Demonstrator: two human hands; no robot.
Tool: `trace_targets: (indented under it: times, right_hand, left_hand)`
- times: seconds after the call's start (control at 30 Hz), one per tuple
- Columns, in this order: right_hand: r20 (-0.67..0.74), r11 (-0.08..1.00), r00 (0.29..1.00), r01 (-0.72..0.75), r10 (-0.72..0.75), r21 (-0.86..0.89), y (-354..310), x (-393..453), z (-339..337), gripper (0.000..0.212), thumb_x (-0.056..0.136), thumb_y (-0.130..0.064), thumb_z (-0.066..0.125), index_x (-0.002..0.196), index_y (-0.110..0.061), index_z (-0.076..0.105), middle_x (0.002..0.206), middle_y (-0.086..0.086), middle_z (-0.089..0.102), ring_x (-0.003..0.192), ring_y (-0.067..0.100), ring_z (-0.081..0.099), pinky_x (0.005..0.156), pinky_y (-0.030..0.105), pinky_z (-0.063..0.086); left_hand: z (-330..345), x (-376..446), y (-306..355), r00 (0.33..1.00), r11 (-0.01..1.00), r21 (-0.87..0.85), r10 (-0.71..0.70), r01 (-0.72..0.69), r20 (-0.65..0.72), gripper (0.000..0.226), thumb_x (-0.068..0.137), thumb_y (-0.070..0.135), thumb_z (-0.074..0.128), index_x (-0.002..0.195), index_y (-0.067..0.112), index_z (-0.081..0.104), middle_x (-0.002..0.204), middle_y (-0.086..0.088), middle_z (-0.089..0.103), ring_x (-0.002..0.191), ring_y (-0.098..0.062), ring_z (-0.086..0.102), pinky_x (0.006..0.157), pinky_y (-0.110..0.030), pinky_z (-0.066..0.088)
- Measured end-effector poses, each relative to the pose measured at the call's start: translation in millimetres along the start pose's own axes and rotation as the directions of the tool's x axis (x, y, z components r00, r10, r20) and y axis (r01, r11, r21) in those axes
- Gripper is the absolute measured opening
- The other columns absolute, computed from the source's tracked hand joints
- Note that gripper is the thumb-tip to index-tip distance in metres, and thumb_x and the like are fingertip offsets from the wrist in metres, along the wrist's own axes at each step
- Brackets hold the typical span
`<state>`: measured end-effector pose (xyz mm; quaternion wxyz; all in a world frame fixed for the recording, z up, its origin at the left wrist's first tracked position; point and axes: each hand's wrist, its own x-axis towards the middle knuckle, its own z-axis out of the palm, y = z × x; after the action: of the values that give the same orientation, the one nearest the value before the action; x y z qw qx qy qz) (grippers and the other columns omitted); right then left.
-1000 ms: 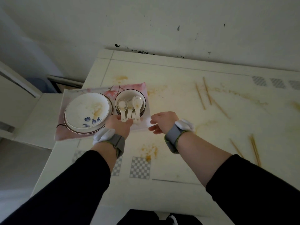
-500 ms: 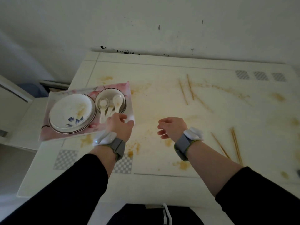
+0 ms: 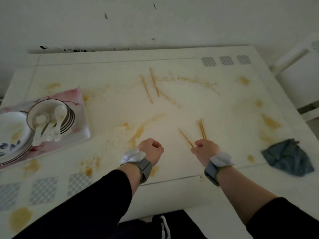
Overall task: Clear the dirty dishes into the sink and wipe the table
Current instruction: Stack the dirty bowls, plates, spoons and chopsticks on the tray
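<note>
The right hand [image 3: 205, 150] has its fingers curled down at the near ends of a pair of wooden chopsticks [image 3: 202, 129] and a third, single chopstick [image 3: 185, 137]; the sticks run out from under the fingertips toward the far side of the table, but whether the fingers actually pinch them or only touch their tips cannot be told. The left hand [image 3: 150, 150] is balled into a loose fist with nothing in it, hovering over the table near a brown smear, well apart from the sticks. Three more chopsticks [image 3: 154, 87] lie scattered farther back near the middle of the table. At the left edge a pink floral tray [image 3: 76, 107] carries a stack of small dark-rimmed bowls [image 3: 67, 116] with white ceramic spoons [image 3: 50, 128] resting inside the top one, and beside it a stack of larger plates with a blue flower pattern [image 3: 10, 135], partly cut off by the frame. A crumpled blue-grey cloth [image 3: 290, 157] sits near the right edge. The white table [image 3: 189, 173] is streaked and spotted with yellow-brown sauce stains and stands against a scuffed white wall [image 3: 172, 23].
</note>
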<state>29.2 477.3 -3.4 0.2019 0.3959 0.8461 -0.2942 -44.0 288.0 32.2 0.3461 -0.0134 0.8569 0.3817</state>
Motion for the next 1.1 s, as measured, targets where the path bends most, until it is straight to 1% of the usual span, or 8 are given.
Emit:
trace_targets:
  times: [0.17,0.27,0.6,0.73,0.8,0.9,1.0,1.1]
  right_hand:
    - [0.028,0.981,0.992,-0.114,0.12,-0.156,39,16,-6,0.078,0.073,-0.057,0.063,0.133,-0.013,0.04,0.133,0.005,0.039,0.117,0.03,0.051,0.097,0.044,0.046]
    - [-0.01,0.966,0.996,-0.094,0.094,-0.239,50,19,-1,0.082,0.067,-0.06,0.069,0.125,-0.007,0.042,0.124,0.008,0.043,0.116,0.028,0.049,0.095,0.039,0.046]
    - [0.021,0.959,0.997,-0.067,0.075,-0.274,56,24,6,0.033,0.087,-0.037,0.054,0.108,-0.012,0.052,0.107,0.006,0.056,0.093,0.026,0.058,0.07,0.03,0.045]
    - [0.053,0.94,0.997,-0.035,0.056,-0.338,46,26,5,0.016,0.087,-0.03,0.052,0.085,-0.014,0.055,0.085,0.003,0.06,0.076,0.023,0.057,0.064,0.029,0.045]
    - [0.069,0.93,0.996,-0.021,0.05,-0.366,41,29,5,0.019,0.086,-0.026,0.053,0.072,-0.014,0.052,0.067,0.0,0.053,0.069,0.022,0.056,0.06,0.028,0.044]
    - [0.088,0.928,0.995,-0.005,0.041,-0.373,37,35,4,0.026,0.084,-0.026,0.054,0.061,-0.016,0.049,0.063,0.0,0.053,0.057,0.017,0.053,0.051,0.024,0.04]
    - [0.132,0.939,0.991,0.012,0.036,-0.344,29,42,3,0.019,0.08,-0.022,0.053,0.062,-0.014,0.053,0.063,0.0,0.055,0.053,0.013,0.05,0.043,0.02,0.033]
    - [0.147,0.945,0.989,0.078,-0.032,-0.319,15,47,5,0.013,0.077,-0.024,0.052,0.067,-0.017,0.055,0.064,-0.002,0.056,0.054,0.013,0.051,0.044,0.021,0.033]
  left_hand:
    - [45,11,17,0.997,0.996,0.083,-0.021,0.015,0.071,0.018,0.088,0.022,0.059,0.1,0.011,0.067,0.102,-0.012,0.071,0.094,-0.03,0.067,0.084,-0.04,0.056]
    - [65,17,23,0.994,0.994,0.108,-0.04,0.029,0.102,0.016,0.088,0.022,0.059,0.099,0.012,0.066,0.103,-0.011,0.07,0.096,-0.029,0.067,0.085,-0.041,0.056]
    - [94,30,26,0.991,0.993,0.097,-0.07,0.06,0.11,0.01,0.086,0.02,0.06,0.092,0.014,0.065,0.101,-0.011,0.071,0.095,-0.028,0.068,0.084,-0.041,0.057]
    - [97,35,25,0.989,0.993,0.096,-0.08,0.068,0.123,0.003,0.087,0.022,0.059,0.086,0.02,0.061,0.102,-0.008,0.07,0.095,-0.026,0.067,0.085,-0.041,0.056]
    - [96,37,25,0.988,0.993,0.09,-0.086,0.075,0.127,0.003,0.086,0.022,0.059,0.084,0.021,0.06,0.101,-0.008,0.07,0.094,-0.026,0.068,0.085,-0.041,0.057]
    - [96,40,24,0.988,0.995,0.044,-0.098,0.094,0.116,0.005,0.086,0.022,0.059,0.083,0.019,0.061,0.095,-0.008,0.071,0.088,-0.025,0.07,0.082,-0.04,0.058]
    - [96,44,24,0.987,0.992,-0.043,-0.117,0.122,0.11,0.022,0.088,0.024,0.055,0.104,0.011,0.063,0.096,-0.009,0.071,0.084,-0.023,0.071,0.082,-0.042,0.058]
    - [93,50,25,0.987,0.985,-0.093,-0.135,0.143,0.089,0.043,0.091,0.035,0.052,0.126,0.011,0.052,0.108,-0.01,0.069,0.095,-0.024,0.069,0.089,-0.041,0.055]
